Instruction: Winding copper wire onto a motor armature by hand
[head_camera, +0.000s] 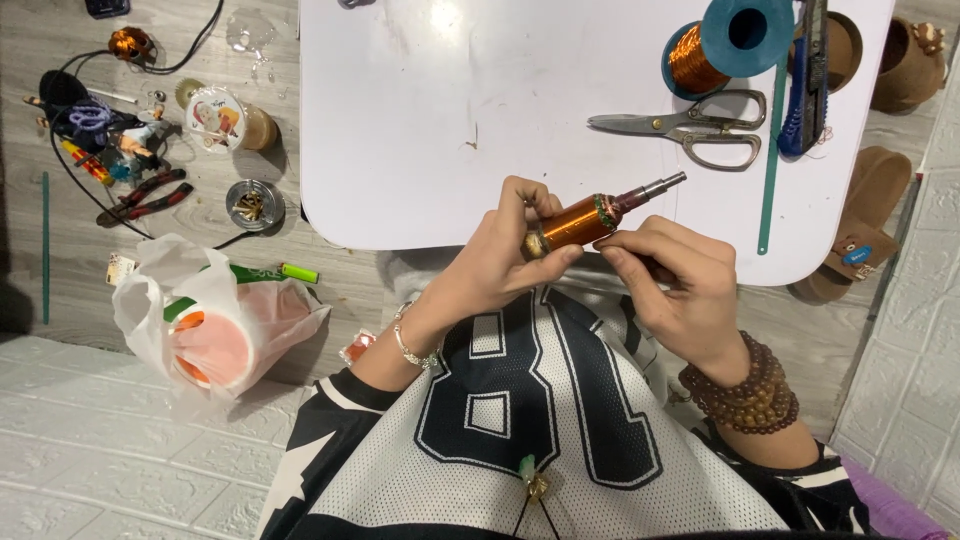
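Observation:
A small motor rotor wound with copper wire (580, 222), with a steel shaft sticking out toward the upper right, is held just over the near edge of the white table (420, 120). My left hand (505, 255) grips its lower left end. My right hand (675, 285) pinches it from the right side, thumb and fingers under the winding. A silver bracelet is on my left wrist and brown bead bracelets on my right.
On the table lie steel scissors (690, 125), a blue spool of copper wire (715, 45), a blue utility knife (805, 90) and a green strip (772, 160). On the floor at left are a white plastic bag (210, 320), red pliers (145, 198), a metal tin (252, 203), a green lighter (298, 272) and cables.

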